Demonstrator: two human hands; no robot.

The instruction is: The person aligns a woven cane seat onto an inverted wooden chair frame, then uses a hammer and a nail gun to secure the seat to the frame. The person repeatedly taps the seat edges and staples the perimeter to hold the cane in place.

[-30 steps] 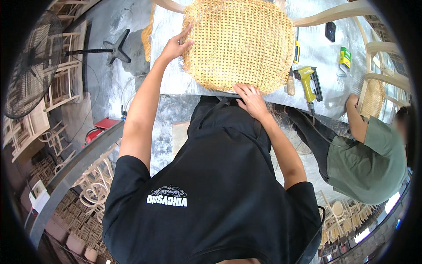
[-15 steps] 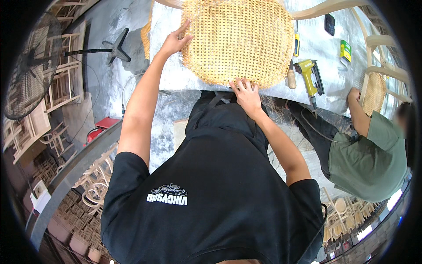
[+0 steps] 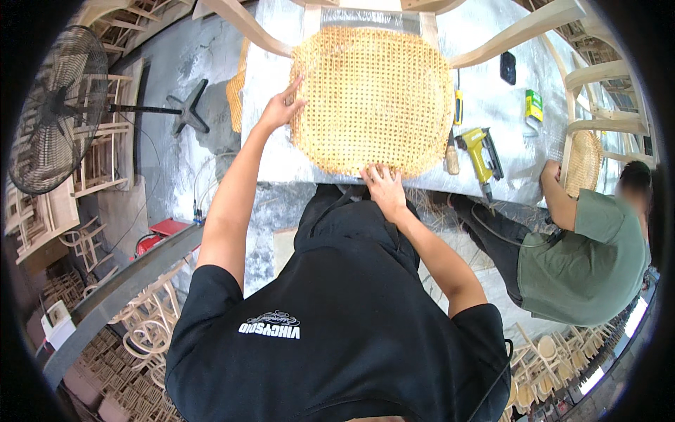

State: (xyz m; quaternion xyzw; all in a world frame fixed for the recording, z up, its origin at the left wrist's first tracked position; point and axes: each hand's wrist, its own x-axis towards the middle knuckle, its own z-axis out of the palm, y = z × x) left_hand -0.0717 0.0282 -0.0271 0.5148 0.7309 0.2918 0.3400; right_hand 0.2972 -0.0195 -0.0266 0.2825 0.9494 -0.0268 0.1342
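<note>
Resting on the desk [image 3: 278, 158], a rounded woven cane seat [image 3: 373, 102] sits in a pale wooden chair frame [image 3: 517, 35]. The left hand [image 3: 283, 109] touches its left edge, thumb and fingers parted; the right hand [image 3: 384, 188] has its fingers bent onto the near rim. Whether either one grips firmly, I cannot tell. Right of the seat lie a wooden handle [image 3: 452, 160], a yellow-and-black staple gun [image 3: 479, 156], a dark phone [image 3: 508, 67] and a green-and-yellow box [image 3: 534, 107]. Farther right, a co-worker [image 3: 587, 257] in a green shirt reaches toward another cane panel [image 3: 585, 162].
</note>
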